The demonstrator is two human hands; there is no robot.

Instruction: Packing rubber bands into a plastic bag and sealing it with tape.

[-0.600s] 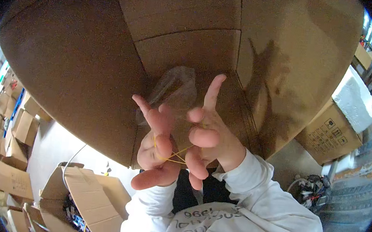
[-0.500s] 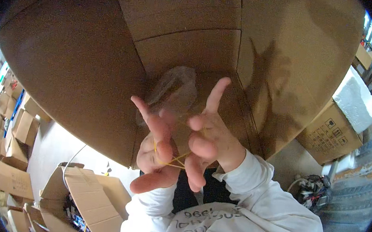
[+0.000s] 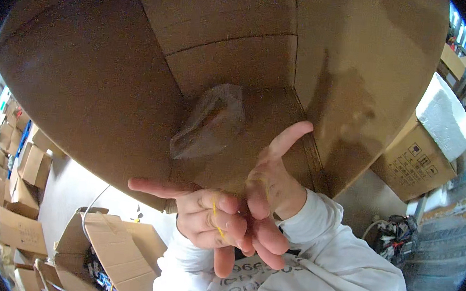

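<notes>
A thin yellow rubber band (image 3: 215, 218) is looped over the fingers of my left hand (image 3: 201, 214). One digit of that hand points out to the left, while the others bend inward against my other hand. My right hand (image 3: 270, 191) has its thumb raised and its fingers bent down to meet the left ones. A strand of the same yellow crosses it too, so the band seems hooked on both hands; the stretch between them is hidden by fingers. Beyond my hands, a crumpled clear plastic bag (image 3: 213, 122) lies inside a large cardboard box (image 3: 236, 56).
Lower left stands an opened carton (image 3: 116, 246) with dark cables inside. To the right are a printed carton (image 3: 417, 157), a white foam block (image 3: 443, 112) on it and a cable bundle (image 3: 398, 237) on the floor. Many cartons (image 3: 20, 226) line the far left.
My hands have come together and turned, the left swinging its outstretched digit leftward. The band, crossed between the hands before, now shows as strands over the fingers. The bag is less covered.
</notes>
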